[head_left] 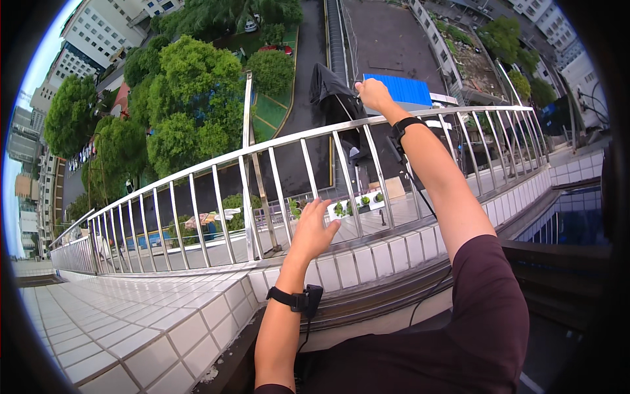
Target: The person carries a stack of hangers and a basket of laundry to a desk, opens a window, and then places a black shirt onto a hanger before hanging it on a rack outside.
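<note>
My right hand (375,95) is stretched out beyond the top rail, its fingers closed on a black piece of cloth (333,98). The cloth hangs down on the outer side of the metal railing (304,140), and part of it shows behind the bars. What kind of cloth article it is, I cannot make out. Lower and to the left, my left hand (314,231) is raised in front of the bars with its fingers apart and nothing in it. Black straps with small devices and cables sit on both forearms.
A white-tiled ledge (151,315) runs below the railing, beside a dark window frame (367,302). Past the bars are small green plants (365,200) in a white planter. Far below lie trees (190,85), a road and a blue roof (400,90).
</note>
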`<state>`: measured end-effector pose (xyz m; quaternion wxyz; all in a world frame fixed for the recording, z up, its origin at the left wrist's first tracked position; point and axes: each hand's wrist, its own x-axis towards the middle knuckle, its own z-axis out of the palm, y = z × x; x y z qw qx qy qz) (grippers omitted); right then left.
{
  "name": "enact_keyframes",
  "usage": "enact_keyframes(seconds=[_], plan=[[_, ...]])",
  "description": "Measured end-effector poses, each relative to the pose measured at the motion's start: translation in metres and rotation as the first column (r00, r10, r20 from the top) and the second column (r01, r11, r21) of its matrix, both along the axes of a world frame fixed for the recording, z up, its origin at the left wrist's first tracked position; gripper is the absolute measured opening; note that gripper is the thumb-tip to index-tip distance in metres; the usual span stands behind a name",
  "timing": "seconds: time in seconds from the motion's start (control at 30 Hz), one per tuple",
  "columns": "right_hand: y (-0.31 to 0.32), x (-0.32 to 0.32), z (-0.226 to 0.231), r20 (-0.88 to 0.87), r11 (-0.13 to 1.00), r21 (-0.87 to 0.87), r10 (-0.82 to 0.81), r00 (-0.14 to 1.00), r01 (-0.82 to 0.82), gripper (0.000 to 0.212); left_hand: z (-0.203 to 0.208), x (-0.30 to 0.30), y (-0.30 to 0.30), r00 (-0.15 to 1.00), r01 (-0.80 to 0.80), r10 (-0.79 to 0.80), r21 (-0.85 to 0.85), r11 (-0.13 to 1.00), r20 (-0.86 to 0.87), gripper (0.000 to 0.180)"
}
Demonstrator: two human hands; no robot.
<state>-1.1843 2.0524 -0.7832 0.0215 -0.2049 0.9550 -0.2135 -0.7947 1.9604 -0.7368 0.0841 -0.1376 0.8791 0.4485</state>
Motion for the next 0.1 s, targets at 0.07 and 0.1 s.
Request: enact_keyframes(seconds=[0.07, 0.1], plan=[[0.004, -0.004, -0.028, 0.109, 0.999, -0.049, -0.002, 0.994, 0.007, 0.046, 0.001, 0.005, 0.007, 1.0, -0.011, 0.011, 0.01, 1.0, -0.02, 0.056], [0.002, 0.001, -0.039, 0.178, 0.996, -0.084, 0.016, 0.984, -0.001, 0.046, 0.001, 0.011, 0.009, 0.999, -0.032, 0.032, 0.007, 0.999, -0.039, 0.056]])
